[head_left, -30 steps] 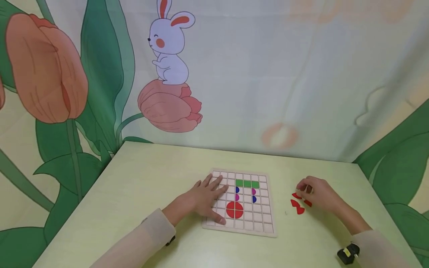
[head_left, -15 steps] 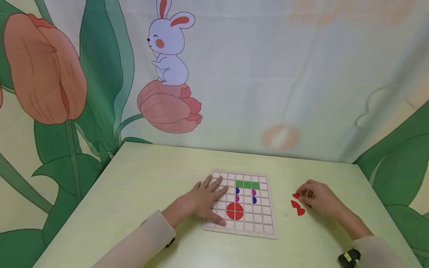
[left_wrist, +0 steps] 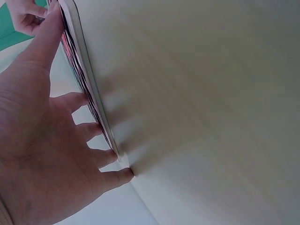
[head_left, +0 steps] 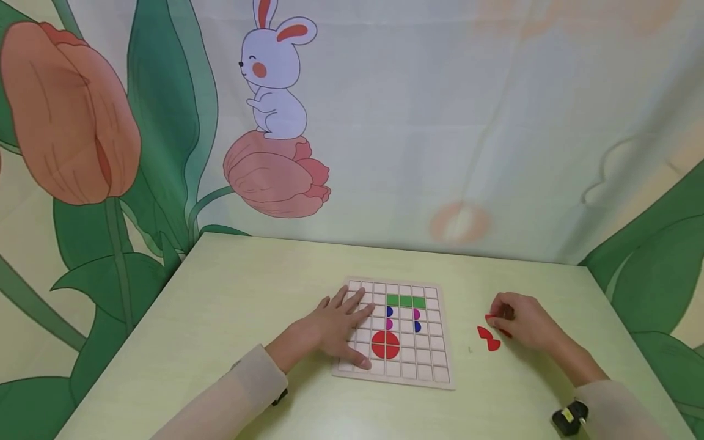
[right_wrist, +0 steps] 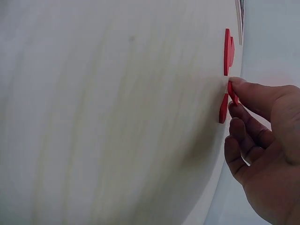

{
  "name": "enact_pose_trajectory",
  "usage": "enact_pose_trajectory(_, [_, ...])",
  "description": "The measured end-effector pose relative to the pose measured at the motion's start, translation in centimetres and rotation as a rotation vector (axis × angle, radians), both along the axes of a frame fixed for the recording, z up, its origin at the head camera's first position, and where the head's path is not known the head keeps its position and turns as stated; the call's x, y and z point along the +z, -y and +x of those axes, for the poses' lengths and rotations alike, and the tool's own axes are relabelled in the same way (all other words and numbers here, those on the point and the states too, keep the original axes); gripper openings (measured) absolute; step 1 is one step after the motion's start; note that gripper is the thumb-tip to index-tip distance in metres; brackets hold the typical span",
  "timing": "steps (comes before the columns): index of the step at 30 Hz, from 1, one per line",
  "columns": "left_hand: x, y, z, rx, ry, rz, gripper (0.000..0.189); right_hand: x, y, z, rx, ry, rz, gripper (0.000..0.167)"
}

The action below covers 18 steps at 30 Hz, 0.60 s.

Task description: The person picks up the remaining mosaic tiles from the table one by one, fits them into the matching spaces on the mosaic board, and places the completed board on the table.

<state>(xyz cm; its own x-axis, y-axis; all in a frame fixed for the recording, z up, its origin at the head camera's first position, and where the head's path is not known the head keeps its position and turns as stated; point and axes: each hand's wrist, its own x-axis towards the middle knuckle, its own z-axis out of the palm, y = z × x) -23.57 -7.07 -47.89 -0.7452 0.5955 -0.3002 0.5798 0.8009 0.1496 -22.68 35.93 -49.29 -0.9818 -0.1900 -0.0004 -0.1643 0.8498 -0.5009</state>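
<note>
**Tiny red piece pinched on the right, left hand spread on the board**

From where I'm sitting, the red piece (right_wrist: pixel 233 93) I care about is in my right hand (head_left: pixel 525 321), off to the right of the board (head_left: pixel 408 354). It looks thin, flat and stiff, so I'd guess it's light and hard to break. Smooth faces might make it slippery, and it's small, so I'd take it by opposite edges with fingertips rather than try a fuller grip. Its outline is mostly covered, so I can't call the shape.

Right hand: thumb and index tip are clamped on that piece, tilted in the right wrist view, with the other fingers loosely curled. I can't tell if it's fully off the tabletop (head_left: pixel 264 269). The other red pieces (head_left: pixel 493 344) lie just beside, so there's a fair chance of nudging one.

Left hand (head_left: pixel 335 327): fingers straight and wide apart, resting across the left side of the board, gripping nothing. The board looks rigid, and I'd reckon that light press is enough to steady it. The red circle (head_left: pixel 392 352) sits just right of that thumb.
</note>
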Motion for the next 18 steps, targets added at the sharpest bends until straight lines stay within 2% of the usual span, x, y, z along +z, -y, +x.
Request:
enact_pose_trajectory(10, [0.2, -0.1, 0.0, 0.004, 0.001, 0.003, 0.122, 0.0, -0.3, -0.1, 0.028, -0.022, -0.005, 0.012])
enact_pose_trajectory(18, [0.2, -0.1, 0.1, 0.004, 0.002, 0.006, 0.122, 0.7, 0.8, -0.6, 0.031, -0.056, -0.072, 0.011])
